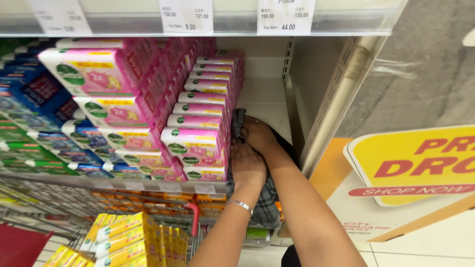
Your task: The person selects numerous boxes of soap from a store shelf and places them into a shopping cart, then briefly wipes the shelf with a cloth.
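Shop shelving fills the view, with a white shelf (269, 106) at chest height. On its bare right end lies a dark checked cloth (267, 202), hanging over the front edge. It looks soft, light and limp, easiest to bunch anywhere. The left hand (247, 165) and right hand (257, 134) press flat on it, fingers spread, gripping nothing. Stacked pink soap boxes (198, 143) stand just left; yellow boxes (123, 237) fill a cart (194, 217) below.

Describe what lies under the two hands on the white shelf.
A dark checked cloth lies under the left hand and right hand, on the white shelf beside stacked pink boxes. The shelf surface beneath the cloth is hidden.
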